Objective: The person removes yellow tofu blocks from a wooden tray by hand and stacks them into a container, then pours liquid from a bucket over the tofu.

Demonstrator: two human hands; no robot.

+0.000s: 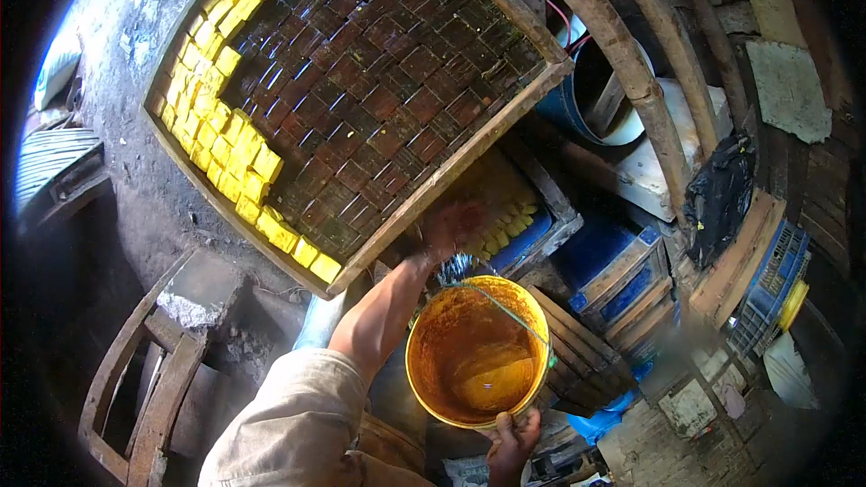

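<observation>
A yellow bucket, stained orange-brown inside with some liquid at its bottom, is tilted below the centre of the view. My right hand is closed on its near rim. Past the bucket's far rim, in shadow, my left hand is reached out beside small yellow blocks on a blue-edged tray; its fingers are too dark to make out. Water glints between this hand and the bucket. Above, a wood-framed woven tray carries rows of bright yellow blocks along its left side.
Wooden crates with blue linings stand right of the bucket. Farther up are a blue-and-white drum and curved bamboo poles. A blue plastic crate is at the right, a wooden frame at the lower left.
</observation>
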